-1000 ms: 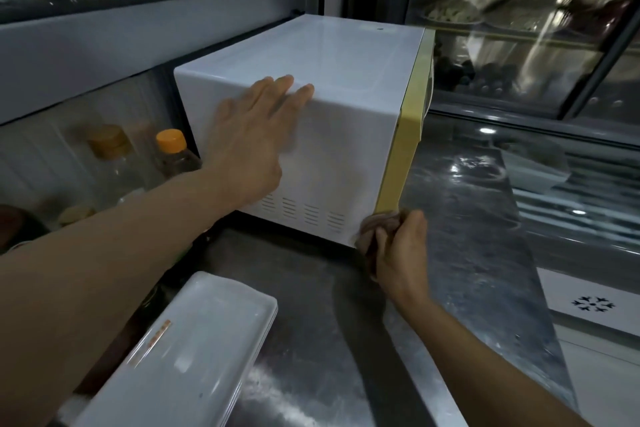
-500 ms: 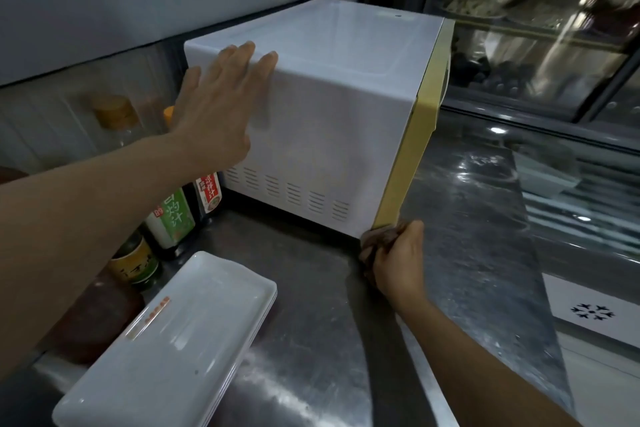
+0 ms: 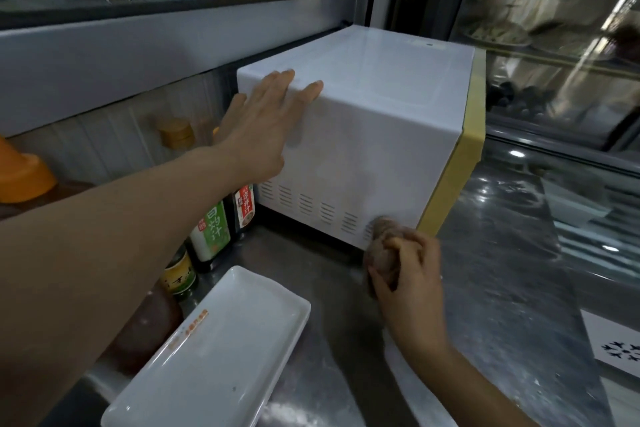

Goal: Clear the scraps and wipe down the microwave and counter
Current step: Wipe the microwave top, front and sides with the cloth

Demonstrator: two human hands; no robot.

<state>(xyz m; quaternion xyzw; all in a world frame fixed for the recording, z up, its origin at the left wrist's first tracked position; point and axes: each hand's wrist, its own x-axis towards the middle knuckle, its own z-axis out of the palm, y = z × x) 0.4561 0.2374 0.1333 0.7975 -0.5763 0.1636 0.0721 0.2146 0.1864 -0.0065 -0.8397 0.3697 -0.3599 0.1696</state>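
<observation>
Bottles (image 3: 211, 232) partly behind left forearm, perhaps 4.

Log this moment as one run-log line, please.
left hand flat on microwave | right hand grips cloth at lower side vents | counter

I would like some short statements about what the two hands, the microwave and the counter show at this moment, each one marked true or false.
1. The left hand lies flat with straight fingers on the side of the white microwave. True.
2. The right hand is empty. False: it grips a bunched brownish cloth.
3. The cloth is at the microwave's lower corner, near the vent slots. True.
4. The microwave door is wide open. False: the yellow front sits shut against the body.
5. A white rectangular tray lies on the steel counter. True.
6. The sauce bottles stand on top of the microwave. False: they stand on the counter beside it.
</observation>
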